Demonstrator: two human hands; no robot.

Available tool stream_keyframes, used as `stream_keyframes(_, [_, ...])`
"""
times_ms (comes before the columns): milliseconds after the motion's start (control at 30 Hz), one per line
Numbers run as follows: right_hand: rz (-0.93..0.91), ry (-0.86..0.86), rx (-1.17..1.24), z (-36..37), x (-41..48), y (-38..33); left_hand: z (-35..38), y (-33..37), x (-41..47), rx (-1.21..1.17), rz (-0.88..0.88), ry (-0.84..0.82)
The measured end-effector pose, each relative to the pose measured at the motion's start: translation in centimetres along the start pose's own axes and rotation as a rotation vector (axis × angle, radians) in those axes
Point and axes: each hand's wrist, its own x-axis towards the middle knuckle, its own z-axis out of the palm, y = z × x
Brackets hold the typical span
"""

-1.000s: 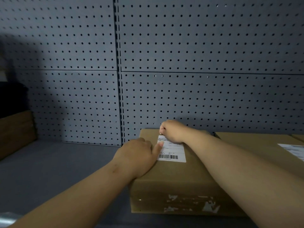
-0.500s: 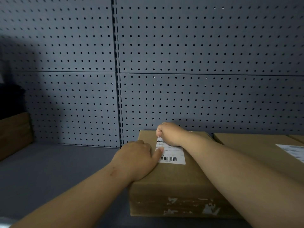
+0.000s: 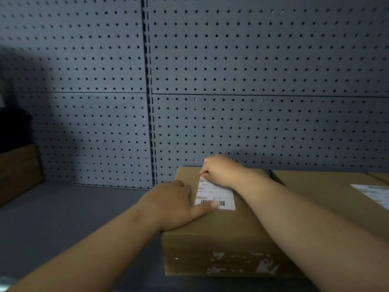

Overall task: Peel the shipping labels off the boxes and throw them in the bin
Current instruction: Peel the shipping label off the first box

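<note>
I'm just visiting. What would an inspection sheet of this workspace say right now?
Surface: grey shelf, dim light.
Job's things: cardboard box with shipping label on top; second box at right, labelled too; bin not seen.
Clutter: torn label scraps on the box front; brown box at left.
Hands: left hand presses the label near the barcode; right hand pinches its far edge.
Cables: nothing seen.
Surroundings: grey pegboard wall.

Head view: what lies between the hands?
In the head view, the shipping label on the box: left hand touches its near end, right hand its far end.
</note>
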Motion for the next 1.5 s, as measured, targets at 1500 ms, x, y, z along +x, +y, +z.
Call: stream_keyframes(1500, [-0.062,-0.001,-0.046,-2.0,-1.7,-0.5,-1.2,0.8,-1.0,-0.004,-0.058,-0.198])
